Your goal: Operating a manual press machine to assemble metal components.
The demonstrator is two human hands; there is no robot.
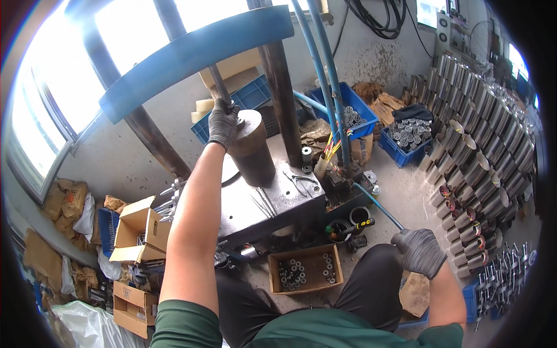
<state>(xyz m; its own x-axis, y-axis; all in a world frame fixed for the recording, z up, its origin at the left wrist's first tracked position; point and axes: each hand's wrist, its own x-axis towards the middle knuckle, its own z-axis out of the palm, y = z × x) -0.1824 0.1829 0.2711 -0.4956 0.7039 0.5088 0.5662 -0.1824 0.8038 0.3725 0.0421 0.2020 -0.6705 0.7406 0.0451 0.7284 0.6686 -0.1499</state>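
My left hand [223, 123], in a grey knit glove, is closed around the lower end of a metal shaft [216, 78] under the press's blue crossbeam [197, 55]. It is right beside the top of a dark metal cylinder [253, 153] standing on the steel press table [235, 211]; the fingers partly hide what they hold. My right hand [420, 253], gloved too, grips the end of a blue lever [378, 206] that runs to the pump unit by the press. Pliers [299, 181] and several thin rods [264, 202] lie on the table near the cylinder.
A wooden box [306, 269] of small metal rings stands between my knees. Stacked metal tubes [470, 156] line the right side. Blue crates [400, 152] of metal parts sit behind; cardboard boxes [139, 232] are at left. Dark press posts [279, 95] flank the cylinder.
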